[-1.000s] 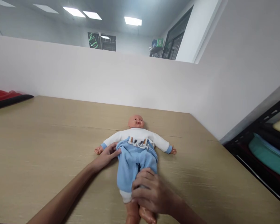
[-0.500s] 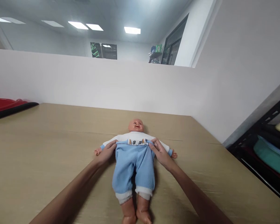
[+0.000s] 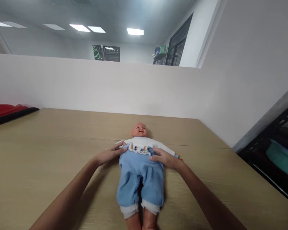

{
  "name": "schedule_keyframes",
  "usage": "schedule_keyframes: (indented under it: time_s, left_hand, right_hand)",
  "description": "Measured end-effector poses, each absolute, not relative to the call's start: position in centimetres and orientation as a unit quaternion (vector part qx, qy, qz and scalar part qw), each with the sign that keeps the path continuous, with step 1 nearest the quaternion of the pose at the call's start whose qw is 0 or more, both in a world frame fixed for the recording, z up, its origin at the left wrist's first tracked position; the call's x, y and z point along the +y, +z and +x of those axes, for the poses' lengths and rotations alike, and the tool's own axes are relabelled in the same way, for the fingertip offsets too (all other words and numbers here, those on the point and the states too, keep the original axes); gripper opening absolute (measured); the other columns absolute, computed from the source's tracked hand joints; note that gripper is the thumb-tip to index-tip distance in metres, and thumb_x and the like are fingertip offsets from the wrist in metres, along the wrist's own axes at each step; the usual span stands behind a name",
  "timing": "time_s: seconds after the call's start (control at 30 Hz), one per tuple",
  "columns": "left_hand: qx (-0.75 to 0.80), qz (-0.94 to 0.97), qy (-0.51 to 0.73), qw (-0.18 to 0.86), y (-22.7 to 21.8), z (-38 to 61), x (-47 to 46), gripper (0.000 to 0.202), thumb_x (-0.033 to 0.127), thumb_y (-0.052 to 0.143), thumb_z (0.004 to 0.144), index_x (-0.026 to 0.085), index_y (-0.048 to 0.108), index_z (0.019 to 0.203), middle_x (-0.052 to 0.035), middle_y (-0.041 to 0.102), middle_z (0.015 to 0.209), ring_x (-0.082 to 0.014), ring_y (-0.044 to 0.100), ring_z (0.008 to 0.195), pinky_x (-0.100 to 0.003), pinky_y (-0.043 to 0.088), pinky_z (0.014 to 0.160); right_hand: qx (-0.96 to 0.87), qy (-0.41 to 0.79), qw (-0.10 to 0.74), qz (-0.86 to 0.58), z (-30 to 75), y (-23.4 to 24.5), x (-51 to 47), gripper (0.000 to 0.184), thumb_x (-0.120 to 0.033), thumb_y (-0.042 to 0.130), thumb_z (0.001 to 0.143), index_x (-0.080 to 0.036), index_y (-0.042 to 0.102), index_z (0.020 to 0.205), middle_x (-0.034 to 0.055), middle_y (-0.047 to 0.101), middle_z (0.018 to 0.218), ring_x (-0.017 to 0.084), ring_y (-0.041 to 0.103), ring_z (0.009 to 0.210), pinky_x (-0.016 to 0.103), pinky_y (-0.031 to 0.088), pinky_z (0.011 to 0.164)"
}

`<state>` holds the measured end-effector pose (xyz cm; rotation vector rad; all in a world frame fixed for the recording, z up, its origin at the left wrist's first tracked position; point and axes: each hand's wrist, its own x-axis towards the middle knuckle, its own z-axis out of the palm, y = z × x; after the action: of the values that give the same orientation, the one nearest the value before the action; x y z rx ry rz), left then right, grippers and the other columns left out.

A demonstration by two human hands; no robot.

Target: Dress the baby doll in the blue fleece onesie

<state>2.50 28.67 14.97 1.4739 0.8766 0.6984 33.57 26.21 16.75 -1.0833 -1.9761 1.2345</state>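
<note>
While the doll lies flat on the table, your L hand & R hand pinch the blue trousers at the waistband, steadying both sides.

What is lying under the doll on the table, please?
Only the bare wooden table shows around the doll, which lies on its back. The left hand and right hand grip the blue trousers at the waist. Directly beneath its body is hidden.

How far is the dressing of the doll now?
Done: the doll wears its white top, and the blue trousers cover both legs. In hand: left hand and right hand hold the waistband at each side. Left: settling the waistband.
</note>
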Motion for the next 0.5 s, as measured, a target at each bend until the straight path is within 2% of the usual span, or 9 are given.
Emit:
schedule_keyframes:
  time_s: [0.1,0.2,0.27,0.33,0.4,0.5]
  left_hand:
    - [0.383,0.637,0.272,0.611,15.0,2.7,31.0,0.054,0.067,0.079,0.083,0.021,0.077,0.111,-0.0078,0.075,0.110,-0.0269,0.066,0.101,-0.034,0.052,0.090]
    - [0.379,0.653,0.270,0.598,15.0,3.5,32.9,0.050,0.063,0.088,0.074,0.018,0.080,0.095,-0.0075,0.076,0.098,-0.0271,0.067,0.090,-0.034,0.053,0.082]
    - [0.380,0.662,0.296,0.575,14.7,4.0,33.4,0.048,0.060,0.089,0.072,0.019,0.080,0.094,-0.0072,0.076,0.100,-0.0293,0.067,0.095,-0.036,0.053,0.087]
    - [0.389,0.663,0.344,0.539,14.0,4.5,33.5,0.046,0.059,0.088,0.074,0.021,0.078,0.099,-0.0070,0.075,0.111,-0.0323,0.063,0.111,-0.038,0.050,0.100]
    - [0.401,0.656,0.389,0.507,13.1,5.1,33.5,0.047,0.059,0.085,0.078,0.022,0.076,0.104,-0.0071,0.074,0.117,-0.0338,0.059,0.121,-0.039,0.044,0.110]
    - [0.414,0.640,0.429,0.486,11.6,6.3,33.8,0.050,0.063,0.078,0.083,0.021,0.072,0.109,-0.0081,0.074,0.116,-0.0339,0.060,0.118,-0.041,0.044,0.110]
  right_hand:
    - [-0.752,0.359,0.342,-0.434,32.5,16.1,28.0,0.037,-0.052,0.064,0.094,-0.022,0.076,0.112,0.0047,0.080,0.118,0.028,0.070,0.109,0.042,0.054,0.102]
    - [-0.732,0.259,0.388,-0.497,31.9,14.5,29.4,0.028,-0.044,0.060,0.096,-0.021,0.072,0.106,0.0088,0.077,0.107,0.030,0.067,0.103,0.045,0.051,0.100]
    - [-0.714,0.218,0.406,-0.527,32.2,13.3,29.9,0.018,-0.034,0.060,0.093,-0.021,0.070,0.101,0.0124,0.074,0.107,0.033,0.062,0.108,0.048,0.047,0.104]
    - [-0.698,0.198,0.420,-0.544,32.8,12.1,30.3,0.013,-0.027,0.059,0.091,-0.021,0.068,0.098,0.0135,0.072,0.108,0.033,0.061,0.110,0.048,0.045,0.105]
    - [-0.686,0.209,0.428,-0.550,33.2,11.1,30.8,0.014,-0.026,0.057,0.090,-0.023,0.067,0.099,0.0117,0.074,0.105,0.031,0.064,0.105,0.046,0.048,0.102]
    - [-0.666,0.255,0.445,-0.542,33.0,10.0,32.2,0.022,-0.032,0.054,0.092,-0.023,0.069,0.106,0.0094,0.077,0.107,0.029,0.069,0.104,0.043,0.053,0.099]
